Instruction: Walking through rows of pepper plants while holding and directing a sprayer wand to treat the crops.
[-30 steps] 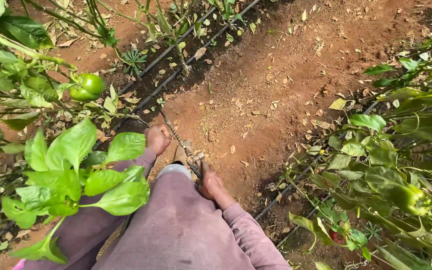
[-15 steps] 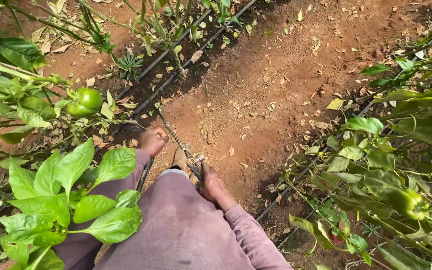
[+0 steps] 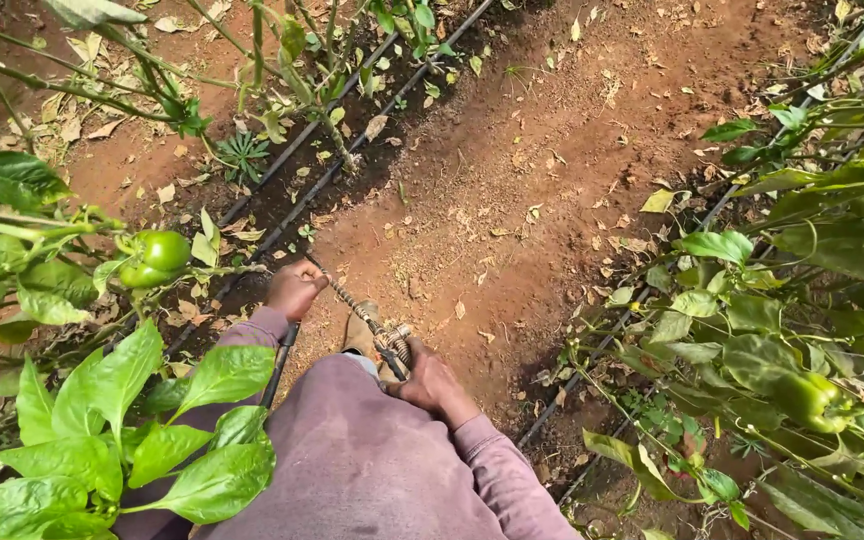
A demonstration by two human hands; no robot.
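My left hand (image 3: pixel 294 290) is closed around one end of a thin, twisted brown cord (image 3: pixel 352 300), which runs taut across to my right hand (image 3: pixel 432 385), fisted on a small bundle of it above the red soil path (image 3: pixel 512 200), near a green bell pepper (image 3: pixel 157 255).

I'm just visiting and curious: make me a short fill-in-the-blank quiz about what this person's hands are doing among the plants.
1. The left hand and right hand hold a twisted ____ stretched between them.
2. The round pepper hanging left of the left hand is ____ in colour.
3. The bare path between the plant rows is reddish-brown ____.
4. The black irrigation hoses run along the ground beside the ____ hand.

Missing words: rope; green; soil; left
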